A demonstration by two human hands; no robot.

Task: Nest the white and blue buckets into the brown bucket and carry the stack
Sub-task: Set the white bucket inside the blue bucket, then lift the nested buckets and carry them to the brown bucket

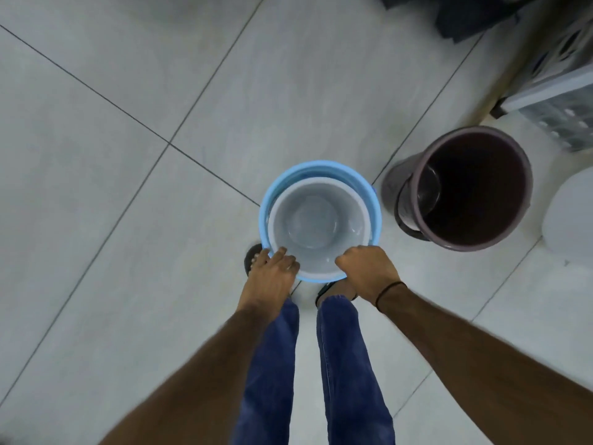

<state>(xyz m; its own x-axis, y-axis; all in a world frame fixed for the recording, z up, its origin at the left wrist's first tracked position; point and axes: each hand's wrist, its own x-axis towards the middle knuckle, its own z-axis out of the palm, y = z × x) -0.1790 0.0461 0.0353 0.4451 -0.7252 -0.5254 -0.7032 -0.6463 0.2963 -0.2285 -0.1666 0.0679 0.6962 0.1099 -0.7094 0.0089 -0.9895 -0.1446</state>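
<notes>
The white bucket point(317, 220) sits nested inside the blue bucket point(324, 170), right in front of my legs over the tiled floor. My left hand point(272, 271) grips the near left of the nested rims, fingers curled over the edge. On the near right of the rims my right hand point(365, 268) is closed in a fist. The brown bucket point(465, 187) stands upright and empty on the floor to the right of the pair, apart from them. I cannot tell whether the nested pair rests on the floor or hangs above it.
A translucent plastic drawer unit point(564, 101) stands at the right, behind the brown bucket. A white rounded object point(571, 216) sits at the right edge. Dark cloth point(455, 14) lies at the top right. My sandalled feet point(253, 255) are under the buckets.
</notes>
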